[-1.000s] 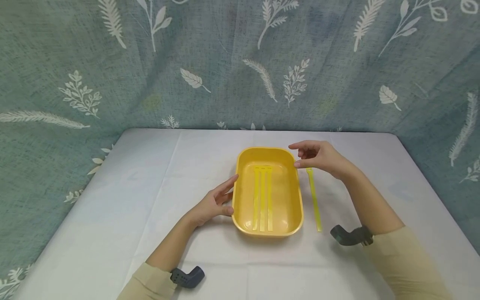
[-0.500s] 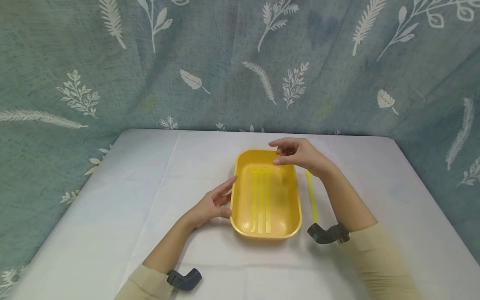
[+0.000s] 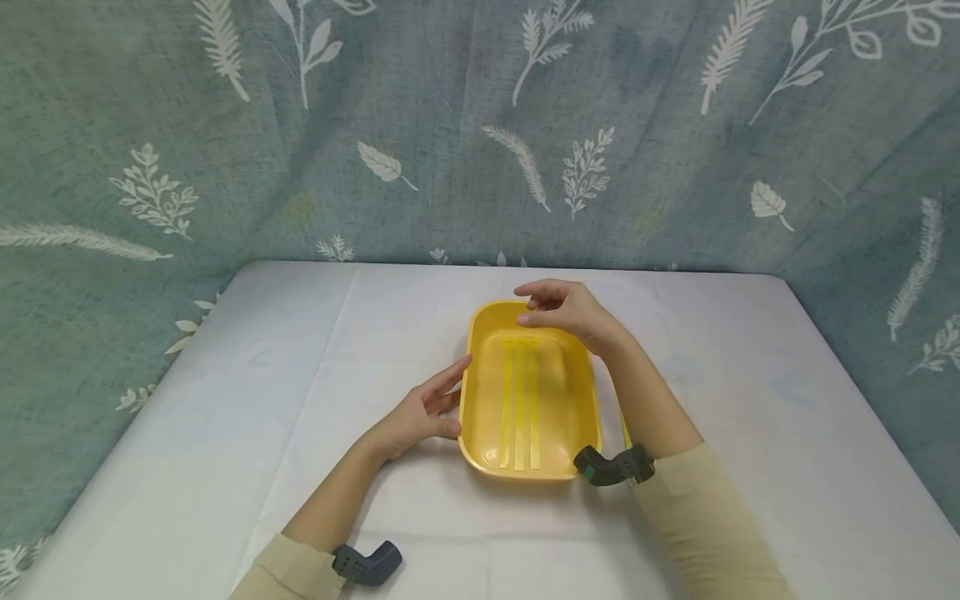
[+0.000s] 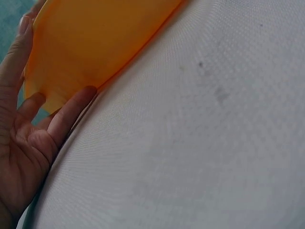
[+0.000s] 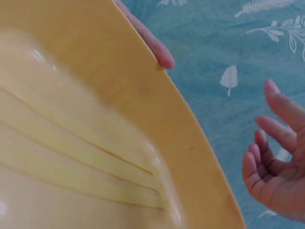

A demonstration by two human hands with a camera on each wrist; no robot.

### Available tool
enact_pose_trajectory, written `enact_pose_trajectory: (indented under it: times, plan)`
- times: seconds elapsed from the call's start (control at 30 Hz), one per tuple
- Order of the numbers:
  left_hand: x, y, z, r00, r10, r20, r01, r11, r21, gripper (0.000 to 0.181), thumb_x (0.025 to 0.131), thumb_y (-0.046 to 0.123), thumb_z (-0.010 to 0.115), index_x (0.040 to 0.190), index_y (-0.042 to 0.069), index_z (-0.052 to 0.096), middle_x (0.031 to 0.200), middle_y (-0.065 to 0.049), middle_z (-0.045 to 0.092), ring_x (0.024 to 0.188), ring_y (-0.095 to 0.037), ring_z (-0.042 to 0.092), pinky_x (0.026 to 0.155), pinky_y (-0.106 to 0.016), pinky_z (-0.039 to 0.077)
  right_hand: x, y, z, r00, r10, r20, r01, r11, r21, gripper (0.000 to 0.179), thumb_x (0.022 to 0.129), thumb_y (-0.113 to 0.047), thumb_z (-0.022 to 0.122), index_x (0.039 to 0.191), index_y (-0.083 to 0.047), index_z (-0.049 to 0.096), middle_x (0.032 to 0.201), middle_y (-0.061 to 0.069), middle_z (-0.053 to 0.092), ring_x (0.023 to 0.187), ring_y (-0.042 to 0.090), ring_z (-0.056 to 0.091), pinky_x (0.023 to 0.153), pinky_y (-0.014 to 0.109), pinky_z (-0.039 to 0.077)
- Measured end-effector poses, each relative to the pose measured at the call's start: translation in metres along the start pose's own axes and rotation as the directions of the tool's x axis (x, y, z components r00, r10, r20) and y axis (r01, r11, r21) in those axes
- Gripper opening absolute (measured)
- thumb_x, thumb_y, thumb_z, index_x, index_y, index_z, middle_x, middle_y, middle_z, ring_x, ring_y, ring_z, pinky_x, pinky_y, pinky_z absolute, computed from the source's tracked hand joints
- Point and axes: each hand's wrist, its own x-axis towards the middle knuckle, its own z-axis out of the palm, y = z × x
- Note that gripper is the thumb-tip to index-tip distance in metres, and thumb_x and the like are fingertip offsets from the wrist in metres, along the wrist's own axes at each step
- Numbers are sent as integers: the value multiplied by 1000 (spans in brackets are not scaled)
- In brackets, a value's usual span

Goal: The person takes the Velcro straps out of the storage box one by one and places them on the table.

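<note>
A yellow tray (image 3: 570,400) lies on the table with three thin flat yellow strips (image 3: 521,408) side by side on its floor. My left hand (image 3: 420,417) rests its fingertips against the tray's left outer wall; in the left wrist view its extended fingers touch the orange-looking side. Over the tray's far end hovers my right hand (image 3: 566,312), fingers loosely bent, thumb and index apart. Nothing is held in it, as the right wrist view of the hand (image 5: 281,167) confirms. Another yellow strip (image 3: 625,427) lies right of the tray, mostly hidden behind the right forearm.
A white cloth covers the table (image 3: 360,325). Behind it hangs a blue-green curtain (image 3: 450,125) with white leaf prints. Each wrist wears a dark camera mount, and the right one (image 3: 611,467) overlaps the tray's near right corner.
My right hand has moved left from the tray's right edge to above its far end. Its forearm now covers most of the outer strip. The left hand stays against the tray.
</note>
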Motion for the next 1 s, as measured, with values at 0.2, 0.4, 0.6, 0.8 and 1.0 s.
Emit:
enact_pose_trajectory:
  times: [0.2,0.4,0.6,0.8,1.0]
  plan:
    - [-2,-1,-1,1000,13,11,-12,999,-30,96,77,23,79,152,23,20,159,-3,14,141,-34,23,102,-35,42,13,19,13,1000,18,-18,-19,998,-59,43,81,-14,75,120,0,62,89,5,58,76,18,49,66,23,46]
    - [-1,-1,-1,1000,5,17,-4,1000,-26,96,77,26,79,152,25,20,159,-1,13,142,-33,23,103,-36,41,20,32,23,999,44,-5,-44,994,-104,47,80,-15,76,122,0,61,86,4,56,70,16,47,62,26,43]
    - [0,0,0,1000,3,21,-3,1000,-23,98,76,27,79,153,22,18,159,0,12,142,-33,22,104,-36,40,19,36,27,994,104,18,-98,974,-204,52,79,-19,78,125,-2,59,82,5,56,64,14,44,56,23,38]
    - [2,0,-1,1000,11,23,-11,1000,-21,97,77,26,79,153,23,18,159,-3,11,142,-35,22,103,-34,41,24,48,29,993,121,0,-112,924,-365,58,72,-26,83,123,-8,62,90,6,57,73,17,48,61,24,41]
    - [2,1,-1,1000,10,18,-10,1000,-23,96,77,24,79,152,24,19,159,-3,11,141,-35,22,104,-33,39,26,50,32,988,157,-2,-133,829,-543,61,68,-33,86,121,-12,64,101,7,59,92,22,50,79,30,44]
